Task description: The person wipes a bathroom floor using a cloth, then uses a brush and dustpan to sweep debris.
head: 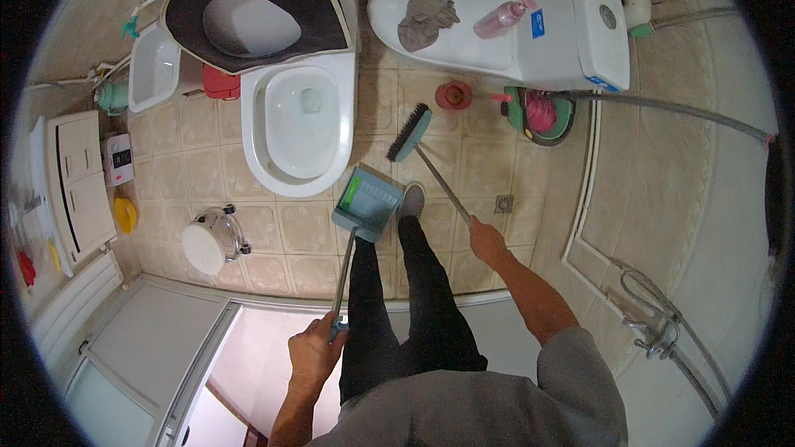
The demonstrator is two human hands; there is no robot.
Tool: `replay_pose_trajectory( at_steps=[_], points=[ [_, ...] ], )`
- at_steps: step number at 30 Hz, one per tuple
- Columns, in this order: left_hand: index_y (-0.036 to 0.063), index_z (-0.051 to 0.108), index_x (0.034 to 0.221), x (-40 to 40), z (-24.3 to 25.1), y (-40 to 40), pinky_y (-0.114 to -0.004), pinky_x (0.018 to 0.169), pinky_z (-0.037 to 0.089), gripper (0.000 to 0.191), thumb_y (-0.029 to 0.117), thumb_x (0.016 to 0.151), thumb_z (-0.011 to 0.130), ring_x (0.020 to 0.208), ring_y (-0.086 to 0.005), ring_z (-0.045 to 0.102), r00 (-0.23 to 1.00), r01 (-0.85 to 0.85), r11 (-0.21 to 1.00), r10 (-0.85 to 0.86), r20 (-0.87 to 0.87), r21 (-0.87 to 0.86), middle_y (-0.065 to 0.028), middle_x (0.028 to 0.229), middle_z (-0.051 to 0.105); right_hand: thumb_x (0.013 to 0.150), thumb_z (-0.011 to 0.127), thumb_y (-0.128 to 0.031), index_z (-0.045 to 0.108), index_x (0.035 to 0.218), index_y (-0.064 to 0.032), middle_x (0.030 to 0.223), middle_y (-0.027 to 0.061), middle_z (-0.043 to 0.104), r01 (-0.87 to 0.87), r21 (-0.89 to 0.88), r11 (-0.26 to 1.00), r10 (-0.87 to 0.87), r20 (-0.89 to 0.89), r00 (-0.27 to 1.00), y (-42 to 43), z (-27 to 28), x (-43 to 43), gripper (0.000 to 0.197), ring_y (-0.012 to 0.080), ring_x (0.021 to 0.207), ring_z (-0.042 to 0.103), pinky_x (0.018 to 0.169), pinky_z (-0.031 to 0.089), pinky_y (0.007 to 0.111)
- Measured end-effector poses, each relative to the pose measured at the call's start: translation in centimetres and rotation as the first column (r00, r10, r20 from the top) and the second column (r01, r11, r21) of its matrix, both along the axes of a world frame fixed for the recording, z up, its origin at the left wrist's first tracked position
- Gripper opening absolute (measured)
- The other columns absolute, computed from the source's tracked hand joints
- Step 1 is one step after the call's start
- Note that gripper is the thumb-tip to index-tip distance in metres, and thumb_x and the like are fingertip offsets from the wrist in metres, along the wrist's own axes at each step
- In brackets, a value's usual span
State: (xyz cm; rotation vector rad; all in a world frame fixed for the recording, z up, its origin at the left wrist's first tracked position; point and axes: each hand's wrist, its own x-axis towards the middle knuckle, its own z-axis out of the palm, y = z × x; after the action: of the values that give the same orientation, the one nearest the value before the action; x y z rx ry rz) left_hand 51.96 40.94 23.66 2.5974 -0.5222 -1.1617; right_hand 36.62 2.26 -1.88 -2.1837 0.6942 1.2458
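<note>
My left hand (317, 344) grips the upper end of a long-handled dustpan's pole. Its blue-grey pan (379, 198) rests on the tiled floor in front of my left foot, with a green label and a row of comb teeth. In my right hand (487, 241) is the metal pole of a broom (447, 187). The broom's teal head (413, 133), with dark bristles, is at the floor just beyond the pan, apart from it. My grey shoe (412, 201) stands beside the pan's right edge.
Ahead left is a toilet (304, 183) with its padded seat (186, 18) raised. A lidded toilet (385, 6) bears a grey cloth (425, 20) and a pink spray bottle (500, 18). Nearby stand a red plunger (453, 94), a green container (515, 113), a wheeled stool (205, 248) and a floor drain (504, 203).
</note>
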Motion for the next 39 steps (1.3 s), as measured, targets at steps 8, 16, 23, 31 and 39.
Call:
replay_pose_trajectory(
  at_steps=[8, 16, 23, 31, 39],
  points=[
    [0.0025, 0.069, 0.112, 2.5, 0.0, 2.9, -0.042, 0.064, 0.057, 0.037, 0.022, 0.083, 0.079, 0.074, -0.0325, 0.071, 0.984, 0.179, 0.982, -0.179, 0.01, -0.055, -0.0144, 0.087, 0.072, 0.101, 0.048, -0.021, 0.031, 0.154, -0.0017, 0.105, 0.0236, 0.069, 0.013, -0.145, 0.989, 0.003, 0.107, 0.994, 5.7, -8.6, 6.0, 0.059, 0.0379, 0.09, 0.069, 0.075, 0.057, 0.051],
    [0.0049, 0.069, 0.114, 4.3, 0.2, 4.0, -0.042, 0.062, 0.056, 0.04, 0.022, 0.08, 0.079, 0.072, -0.0325, 0.071, 0.966, 0.258, 0.96, -0.252, 0.062, -0.107, -0.0147, 0.083, 0.071, 0.098, 0.049, -0.019, 0.045, 0.141, 0.0021, 0.107, 0.0262, 0.069, 0.071, -0.161, 0.984, -0.044, 0.16, 0.986, 5.0, -6.2, -15.4, 0.048, 0.0418, 0.094, 0.068, 0.084, 0.056, 0.051],
    [0.0066, 0.067, 0.116, 3.3, -0.8, 3.2, -0.044, 0.063, 0.056, 0.041, 0.024, 0.081, 0.078, 0.073, -0.0329, 0.071, 0.951, 0.308, 0.951, -0.307, 0.023, -0.012, -0.0139, 0.086, 0.072, 0.098, 0.051, -0.02, 0.046, 0.143, -0.005, 0.092, 0.0253, 0.069, 0.21, -0.077, 0.975, -0.191, 0.202, 0.961, 8.2, -0.8, -3.8, 0.048, 0.0428, 0.084, 0.068, 0.078, 0.056, 0.053],
    [0.0063, 0.069, 0.114, 2.0, -1.5, 0.4, -0.044, 0.059, 0.054, 0.038, 0.023, 0.081, 0.078, 0.07, -0.0336, 0.07, 0.936, 0.345, 0.939, -0.344, 0.073, -0.001, -0.0132, 0.084, 0.07, 0.101, 0.049, -0.022, 0.043, 0.146, -0.0041, 0.111, 0.0209, 0.07, 0.248, -0.083, 0.965, -0.246, 0.028, 0.969, 5.8, -5.9, -7.4, 0.049, 0.0373, 0.102, 0.068, 0.088, 0.056, 0.048],
    [0.0071, 0.069, 0.111, 0.6, -2.8, -3.7, -0.044, 0.061, 0.055, 0.033, 0.022, 0.083, 0.077, 0.071, -0.0335, 0.07, 0.906, 0.406, 0.913, -0.396, 0.146, -0.042, -0.0129, 0.083, 0.07, 0.097, 0.053, -0.017, 0.035, 0.15, 0.0045, 0.106, 0.0239, 0.07, 0.405, -0.107, 0.908, -0.408, -0.011, 0.913, 5.6, -0.1, -21.6, 0.06, 0.0388, 0.093, 0.069, 0.087, 0.055, 0.048]
  ],
)
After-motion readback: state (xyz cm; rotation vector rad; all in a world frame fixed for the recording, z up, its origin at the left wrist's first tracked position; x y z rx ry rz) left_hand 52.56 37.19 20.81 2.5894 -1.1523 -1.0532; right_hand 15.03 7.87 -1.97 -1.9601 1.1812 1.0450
